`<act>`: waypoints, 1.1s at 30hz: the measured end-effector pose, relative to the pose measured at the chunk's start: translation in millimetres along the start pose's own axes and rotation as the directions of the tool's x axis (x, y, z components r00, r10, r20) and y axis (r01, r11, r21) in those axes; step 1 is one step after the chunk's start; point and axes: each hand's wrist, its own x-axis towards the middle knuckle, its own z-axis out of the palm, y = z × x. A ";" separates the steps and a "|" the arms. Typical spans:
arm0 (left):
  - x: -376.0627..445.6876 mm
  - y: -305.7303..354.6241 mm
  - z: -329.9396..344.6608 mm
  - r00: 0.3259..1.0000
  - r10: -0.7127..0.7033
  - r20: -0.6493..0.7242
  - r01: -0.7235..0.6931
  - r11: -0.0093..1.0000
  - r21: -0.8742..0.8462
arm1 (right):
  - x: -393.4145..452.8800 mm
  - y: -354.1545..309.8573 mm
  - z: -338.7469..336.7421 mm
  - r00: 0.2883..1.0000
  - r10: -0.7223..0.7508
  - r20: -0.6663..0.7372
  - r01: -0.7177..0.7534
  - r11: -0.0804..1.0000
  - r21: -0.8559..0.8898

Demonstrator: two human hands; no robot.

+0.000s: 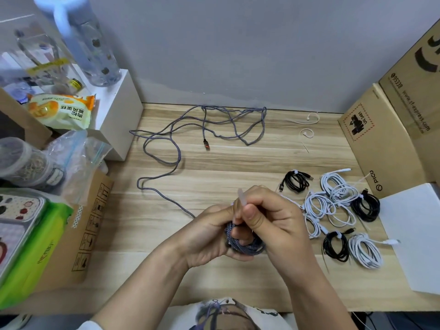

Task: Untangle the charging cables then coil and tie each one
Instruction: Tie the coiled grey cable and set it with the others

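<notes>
Single head-worn wide-angle view looked forward and steeply down onto the wooden desk (214, 163), close above the hands; far edge met the grey wall (238, 44). No second view.

Even, soft, fairly bright light; no harsh glare. Shadows are faint, short ones under the hands (242, 225) and beside the white box (119, 110) on the worktop (214, 163). Centre is sharp: wood grain and cable braid resolve. Wide-angle distortion bends the worktop edges and cartons (404, 110) outward. Bottle (81, 39) and clutter top left are stretched and soft.
</notes>
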 end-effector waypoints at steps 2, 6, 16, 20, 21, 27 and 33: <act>1.7 -2.5 0.2 0.997 0.061 -0.053 -0.057 0.995 0.088 | -0.8 -0.4 -0.3 0.999 -0.042 -0.033 0.040 0.998 -0.047; 5.4 6.5 6.7 0.971 0.208 -0.115 -0.173 0.950 0.259 | -3.2 0.3 3.4 0.985 -0.163 -0.063 0.151 0.975 -0.162; 10.7 13.1 8.2 0.930 0.338 -0.148 -0.259 0.883 0.390 | -6.3 0.6 -11.2 0.992 -0.051 -0.119 0.062 0.994 0.094; 4.9 9.0 5.0 0.898 0.422 -0.121 -0.304 0.796 0.523 | -4.9 -8.0 -21.6 0.996 0.026 -0.081 -0.018 0.995 0.099; 1.3 9.8 5.5 0.888 0.449 -0.105 -0.311 0.751 0.582 | -3.9 -10.9 -23.4 0.996 0.044 -0.081 -0.037 0.996 0.078; -18.0 19.5 12.4 0.848 0.530 0.000 -0.286 0.458 0.842 | 2.5 -20.0 -29.9 0.990 0.144 0.000 -0.144 0.990 0.001; -26.8 26.4 14.9 0.822 0.554 0.133 -0.250 0.142 0.958 | 4.8 -22.2 -30.6 0.957 0.284 0.061 -0.281 0.958 -0.052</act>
